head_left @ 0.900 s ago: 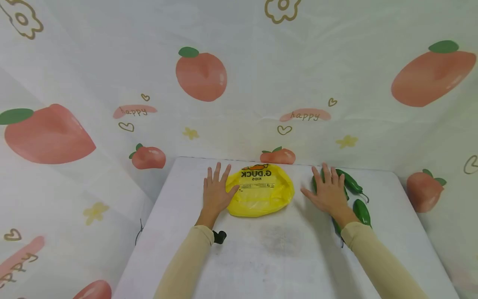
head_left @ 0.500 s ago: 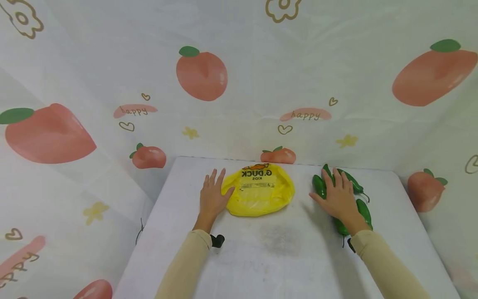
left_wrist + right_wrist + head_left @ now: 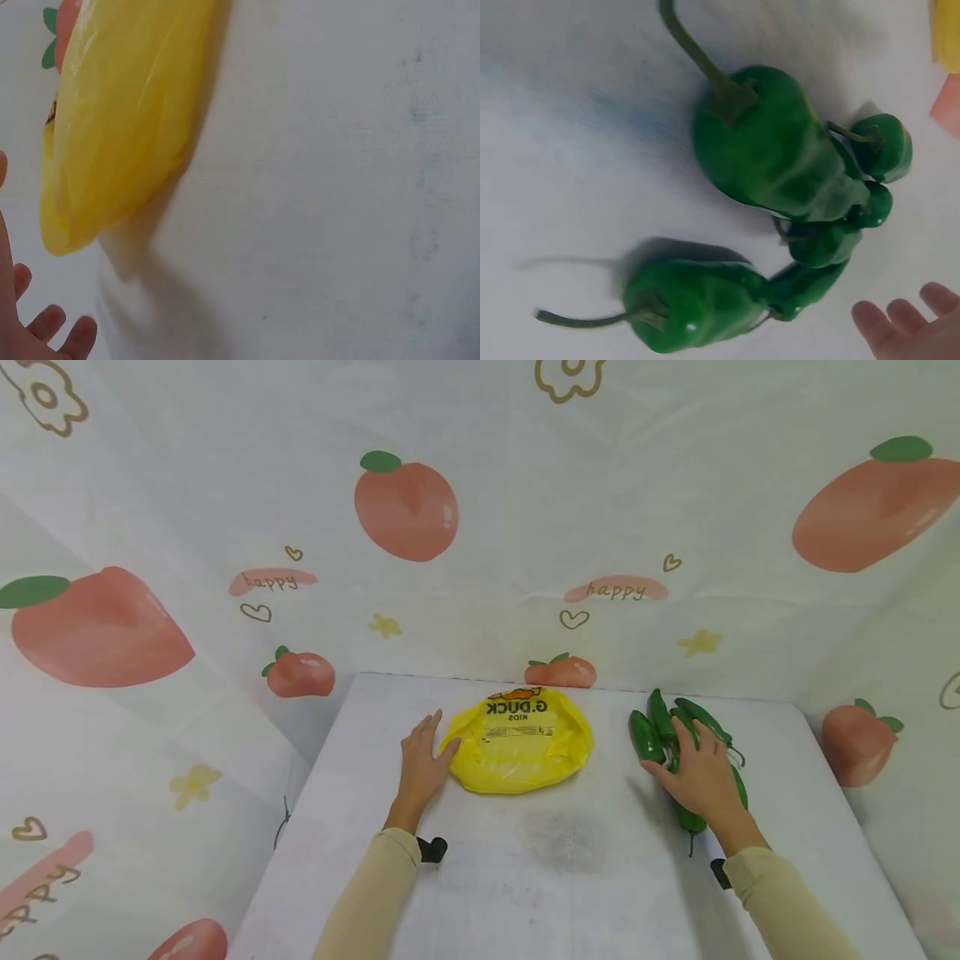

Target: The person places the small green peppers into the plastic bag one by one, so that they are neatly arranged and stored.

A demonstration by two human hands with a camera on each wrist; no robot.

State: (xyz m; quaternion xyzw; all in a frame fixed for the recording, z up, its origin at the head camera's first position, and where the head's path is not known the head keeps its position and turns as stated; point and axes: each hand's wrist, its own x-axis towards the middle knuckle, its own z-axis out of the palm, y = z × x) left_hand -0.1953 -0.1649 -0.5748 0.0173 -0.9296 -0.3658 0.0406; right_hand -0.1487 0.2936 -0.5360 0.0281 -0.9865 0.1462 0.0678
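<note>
A yellow plastic bag (image 3: pixel 517 752) with dark lettering lies near the back of the table in the head view. At its left edge is the left hand (image 3: pixel 422 768), fingers extended and holding nothing; the left wrist view has its fingers (image 3: pixel 46 322) below the yellow bag (image 3: pixel 127 112), apart from it. Several green peppers (image 3: pixel 647 737) lie at the back right. Over them hovers the right hand (image 3: pixel 705 781), fingers spread and slightly bent. In the right wrist view that hand (image 3: pixel 915 326) is beside the peppers (image 3: pixel 780 142), gripping none of them.
The white table (image 3: pixel 510 893) meets a hanging cloth (image 3: pixel 480 635) printed with fruit along its back edge, and cloth also stands at both sides. Black devices (image 3: pixel 432 850) sit at both wrists.
Both hands have drawn back toward the near edge, the left one slightly leftward, the right one to the right across the peppers. More of the peppers shows. The bag has stayed in place.
</note>
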